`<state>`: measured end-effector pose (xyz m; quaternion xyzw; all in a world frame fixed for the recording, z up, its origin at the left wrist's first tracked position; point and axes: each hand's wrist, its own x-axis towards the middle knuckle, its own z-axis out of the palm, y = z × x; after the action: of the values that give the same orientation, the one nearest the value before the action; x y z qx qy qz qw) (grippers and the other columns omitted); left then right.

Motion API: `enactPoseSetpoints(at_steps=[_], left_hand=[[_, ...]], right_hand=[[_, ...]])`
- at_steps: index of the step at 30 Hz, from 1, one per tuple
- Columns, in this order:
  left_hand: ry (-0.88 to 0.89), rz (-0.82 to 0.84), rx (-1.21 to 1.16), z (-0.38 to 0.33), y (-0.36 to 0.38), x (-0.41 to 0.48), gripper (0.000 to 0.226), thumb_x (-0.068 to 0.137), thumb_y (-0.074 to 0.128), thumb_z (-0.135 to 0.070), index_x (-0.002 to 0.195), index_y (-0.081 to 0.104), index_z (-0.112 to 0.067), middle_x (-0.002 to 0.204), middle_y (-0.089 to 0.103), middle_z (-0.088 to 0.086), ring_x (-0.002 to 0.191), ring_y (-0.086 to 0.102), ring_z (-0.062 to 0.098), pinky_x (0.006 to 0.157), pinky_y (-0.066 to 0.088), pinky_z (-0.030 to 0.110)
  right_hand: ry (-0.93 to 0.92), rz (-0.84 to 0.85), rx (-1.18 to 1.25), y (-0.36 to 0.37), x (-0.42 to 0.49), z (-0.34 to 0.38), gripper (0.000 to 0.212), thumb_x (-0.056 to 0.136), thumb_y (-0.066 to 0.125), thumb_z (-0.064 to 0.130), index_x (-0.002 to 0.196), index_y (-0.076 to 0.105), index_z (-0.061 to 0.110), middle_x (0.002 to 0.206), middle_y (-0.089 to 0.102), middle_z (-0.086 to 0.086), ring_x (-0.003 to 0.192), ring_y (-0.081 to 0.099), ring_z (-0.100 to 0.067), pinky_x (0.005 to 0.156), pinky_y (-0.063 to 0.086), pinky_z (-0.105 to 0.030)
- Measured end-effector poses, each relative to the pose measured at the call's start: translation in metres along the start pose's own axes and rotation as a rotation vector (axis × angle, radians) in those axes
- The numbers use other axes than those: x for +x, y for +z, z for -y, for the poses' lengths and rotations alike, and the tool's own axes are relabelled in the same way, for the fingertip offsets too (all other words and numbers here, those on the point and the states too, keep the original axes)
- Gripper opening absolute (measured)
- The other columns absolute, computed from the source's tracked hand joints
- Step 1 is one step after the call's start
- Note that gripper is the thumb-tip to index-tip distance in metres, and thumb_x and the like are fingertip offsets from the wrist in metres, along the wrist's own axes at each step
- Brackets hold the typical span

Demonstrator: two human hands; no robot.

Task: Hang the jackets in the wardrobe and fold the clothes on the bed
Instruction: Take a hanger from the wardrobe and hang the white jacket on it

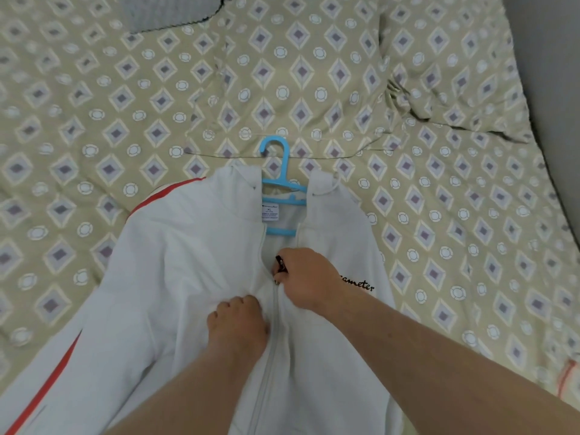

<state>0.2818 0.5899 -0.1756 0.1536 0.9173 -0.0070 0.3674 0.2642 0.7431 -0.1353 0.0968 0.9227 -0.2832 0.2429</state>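
Observation:
A white zip jacket [188, 262] with a red sleeve stripe and black chest lettering lies front-up on the bed [94, 105]. A blue plastic hanger [282, 171] sits inside its collar, hook pointing away from me. My right hand [307, 277] pinches the black zipper pull [281, 265] at mid-chest. The zip is closed below that hand and open above it. My left hand [238, 321] grips a bunch of the jacket's fabric just left of the zip, a little lower.
The bed carries a beige cover with a diamond and circle pattern. Two matching pillows [439, 73] lie at the far side. A grey garment [175, 11] lies at the top left. A grey wall [552, 89] runs along the right edge.

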Motion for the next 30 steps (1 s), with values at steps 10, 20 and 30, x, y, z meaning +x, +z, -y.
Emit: enactPoseSetpoints(at_steps=[10, 20, 30], left_hand=[[-0.017, 0.024, 0.057, -0.005, -0.005, -0.002, 0.042, 0.094, 0.051, -0.04, 0.127, 0.046, -0.015, 0.132, 0.052, 0.006, 0.125, 0.047, 0.027, 0.103, 0.038, 0.038], [-0.01, 0.019, 0.115, -0.007, -0.003, 0.003, 0.039, 0.096, 0.049, -0.033, 0.129, 0.045, -0.013, 0.132, 0.051, 0.008, 0.125, 0.048, 0.027, 0.103, 0.038, 0.037], [0.063, 0.07, 0.069, 0.008, -0.001, 0.005, 0.044, 0.092, 0.052, -0.04, 0.128, 0.046, -0.016, 0.131, 0.05, 0.006, 0.124, 0.048, 0.028, 0.104, 0.037, 0.037]], right_hand=[[0.045, -0.307, 0.027, -0.068, 0.062, 0.006, 0.011, 0.094, 0.058, 0.02, 0.09, 0.064, 0.012, 0.092, 0.059, -0.004, 0.086, 0.059, -0.022, 0.07, 0.038, -0.028], [0.469, -0.008, 0.184, -0.088, 0.078, -0.051, 0.081, 0.08, 0.073, 0.052, 0.141, 0.038, 0.012, 0.131, 0.045, -0.008, 0.112, 0.052, -0.025, 0.092, 0.048, -0.035], [0.165, 0.066, 0.409, -0.07, 0.034, -0.032, 0.035, 0.077, 0.078, 0.022, 0.108, 0.062, 0.019, 0.102, 0.067, 0.0, 0.098, 0.062, -0.019, 0.08, 0.052, -0.028]])
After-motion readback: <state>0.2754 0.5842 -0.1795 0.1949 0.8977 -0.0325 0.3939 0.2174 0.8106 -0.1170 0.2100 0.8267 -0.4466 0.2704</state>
